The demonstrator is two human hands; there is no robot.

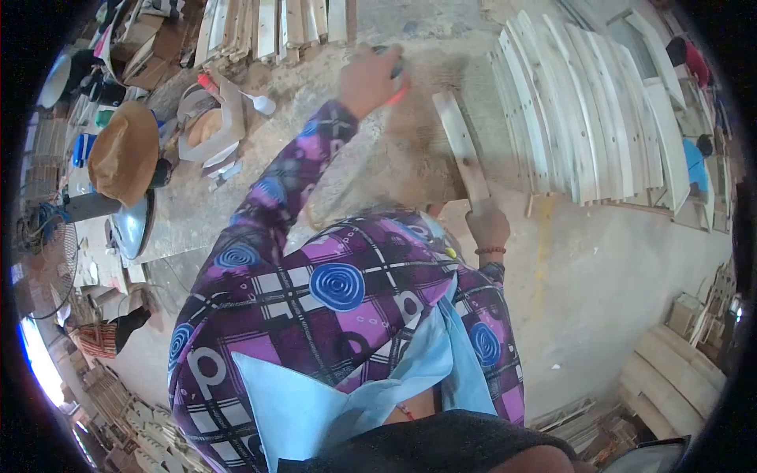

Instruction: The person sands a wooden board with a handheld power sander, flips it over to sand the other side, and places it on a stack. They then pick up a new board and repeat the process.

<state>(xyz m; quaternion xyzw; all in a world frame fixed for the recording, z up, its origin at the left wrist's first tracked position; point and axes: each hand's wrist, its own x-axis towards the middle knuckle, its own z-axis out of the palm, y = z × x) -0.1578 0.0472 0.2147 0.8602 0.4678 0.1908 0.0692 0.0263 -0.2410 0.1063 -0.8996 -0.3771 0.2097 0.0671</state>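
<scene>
At the top centre, my left hand (pixel 369 80) is closed on a dark object with a red-orange edge (pixel 397 96); its exact kind is blurred. The worktable (pixel 315 94) lies under that hand. My right hand (pixel 489 227), with a beaded bracelet at the wrist, grips the near end of a narrow wooden slat (pixel 460 142). The slat's far end points away, to the right of my left hand and apart from it. A long row of pale wooden slats (pixel 579 110) stands close on the right.
More slats (pixel 268 27) lie at the top. To the left are an angular tray (pixel 225 118) with a red-handled item, a white scoop (pixel 262 103), a brown hat (pixel 124 154) and a fan (pixel 59 256). Other people (pixel 98 337) appear at the edges. Boards (pixel 670 378) are stacked lower right.
</scene>
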